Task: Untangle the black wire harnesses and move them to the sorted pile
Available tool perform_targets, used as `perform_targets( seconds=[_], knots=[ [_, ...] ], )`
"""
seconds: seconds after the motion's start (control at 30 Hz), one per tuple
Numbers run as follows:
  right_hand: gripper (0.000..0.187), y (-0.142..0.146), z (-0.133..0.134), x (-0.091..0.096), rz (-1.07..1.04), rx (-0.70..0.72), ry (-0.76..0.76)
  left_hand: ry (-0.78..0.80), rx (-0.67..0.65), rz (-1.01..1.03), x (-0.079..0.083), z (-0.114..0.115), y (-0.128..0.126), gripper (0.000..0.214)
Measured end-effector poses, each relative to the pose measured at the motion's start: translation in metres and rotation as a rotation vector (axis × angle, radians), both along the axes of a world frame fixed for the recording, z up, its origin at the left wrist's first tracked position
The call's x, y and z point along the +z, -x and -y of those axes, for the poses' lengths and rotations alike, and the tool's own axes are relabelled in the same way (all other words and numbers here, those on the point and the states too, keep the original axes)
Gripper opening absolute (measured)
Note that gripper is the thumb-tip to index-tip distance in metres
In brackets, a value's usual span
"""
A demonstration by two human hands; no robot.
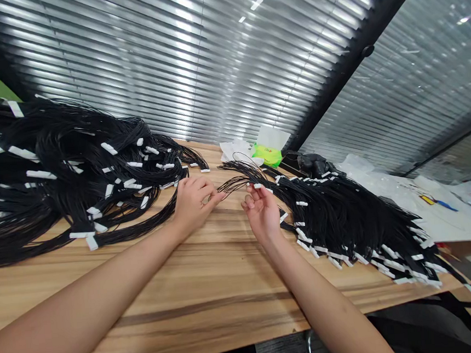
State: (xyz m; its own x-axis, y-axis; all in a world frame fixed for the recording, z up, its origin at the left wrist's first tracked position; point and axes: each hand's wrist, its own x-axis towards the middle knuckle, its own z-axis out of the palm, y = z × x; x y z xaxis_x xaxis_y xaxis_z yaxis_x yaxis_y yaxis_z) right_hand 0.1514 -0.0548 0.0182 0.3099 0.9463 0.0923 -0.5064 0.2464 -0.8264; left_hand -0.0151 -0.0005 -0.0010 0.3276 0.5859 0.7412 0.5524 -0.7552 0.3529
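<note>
My left hand (193, 201) is closed in a pinch on a few thin black cords (231, 183) that run rightward into the right-hand pile. My right hand (261, 210) is palm up, its fingers curled around a cord end with a white tag. A large heap of black cords with white tags (53, 170) lies at the left of the wooden table (212, 288). A second, flatter pile of tagged black cords (346, 216) fans out to the right, touching my right hand.
A green packet (267, 154) and white papers lie at the table's far edge by the window blinds. Black gloves or cloth (314, 164) sit beyond the right pile. White sheets and small items cover the neighbouring surface (427, 203) on the right.
</note>
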Motion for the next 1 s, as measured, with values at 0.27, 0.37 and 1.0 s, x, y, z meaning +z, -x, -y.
perform_targets(
  seconds=[0.27, 0.37, 1.0],
  knots=[
    [0.013, -0.002, 0.0, 0.005, -0.052, -0.042, -0.015, 0.011, -0.113, -0.063, 0.001, 0.002, -0.002, 0.028],
    [0.013, -0.004, 0.0, 0.006, -0.075, -0.057, -0.028, -0.048, -0.2, -0.069, 0.003, 0.006, -0.001, 0.022],
    [0.015, 0.015, 0.02, 0.014, -0.149, 0.136, -0.068, 0.47, -0.203, 0.005, -0.003, -0.006, -0.004, 0.037]
  ],
)
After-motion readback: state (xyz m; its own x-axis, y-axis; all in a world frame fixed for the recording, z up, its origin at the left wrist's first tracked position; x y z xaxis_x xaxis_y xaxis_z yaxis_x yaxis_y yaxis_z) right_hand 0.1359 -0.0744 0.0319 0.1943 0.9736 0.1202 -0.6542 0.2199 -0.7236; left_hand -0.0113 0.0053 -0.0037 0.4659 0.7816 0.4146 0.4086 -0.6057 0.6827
